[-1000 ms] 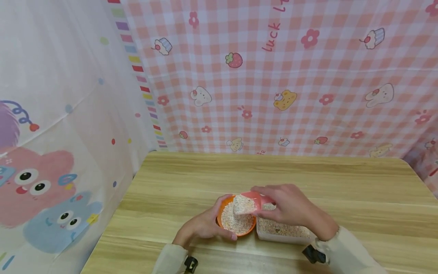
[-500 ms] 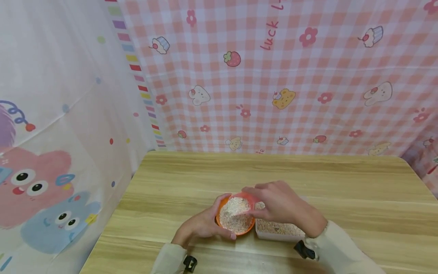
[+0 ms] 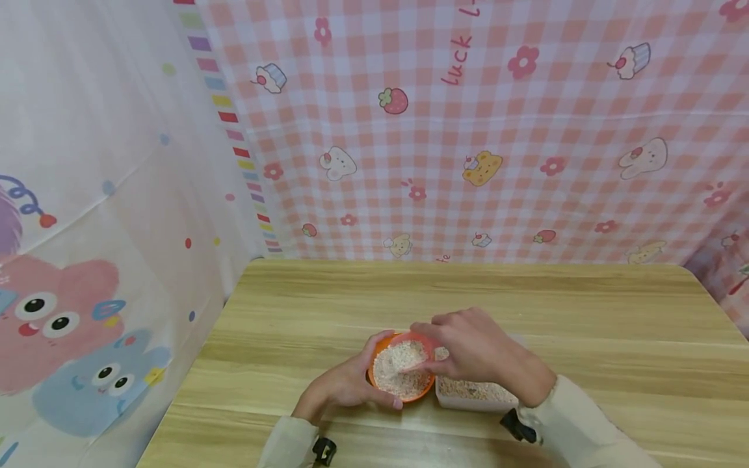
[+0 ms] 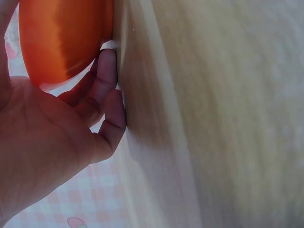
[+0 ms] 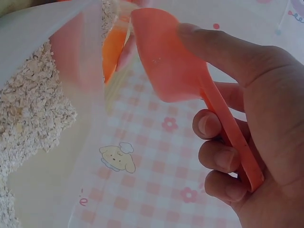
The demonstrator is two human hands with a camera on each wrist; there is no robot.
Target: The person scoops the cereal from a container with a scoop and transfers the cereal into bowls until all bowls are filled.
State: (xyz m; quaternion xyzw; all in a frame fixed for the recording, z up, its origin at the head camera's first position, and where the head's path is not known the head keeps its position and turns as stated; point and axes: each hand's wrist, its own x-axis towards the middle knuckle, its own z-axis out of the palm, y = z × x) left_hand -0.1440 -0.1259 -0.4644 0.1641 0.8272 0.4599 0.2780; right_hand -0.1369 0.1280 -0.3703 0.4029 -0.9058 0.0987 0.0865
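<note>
My left hand (image 3: 351, 382) holds an orange bowl (image 4: 61, 38) from its left side, the thumb toward me and the fingers around the far side. Pale oat flakes (image 3: 398, 377) fill much of it. In my right hand (image 3: 480, 351) is a pink scoop (image 5: 173, 57); the fingers wrap its handle and the thumb lies along the back of its cup. The scoop is tipped over the bowl, with flakes at its mouth. A translucent rectangular container (image 3: 476, 404) of oat flakes (image 5: 28, 109) stands just right of the bowl, partly hidden under my right hand.
The wooden table (image 3: 328, 292) reaches back to a pink checked cloth (image 3: 439, 143) hung behind it. A white printed cloth (image 3: 117, 214) hangs along the left side. Black bands (image 3: 324, 450) are on both wrists.
The right hand has moved left and tilted the scoop further over the bowl, and its load of flakes has slid into the bowl. The left hand keeps its hold.
</note>
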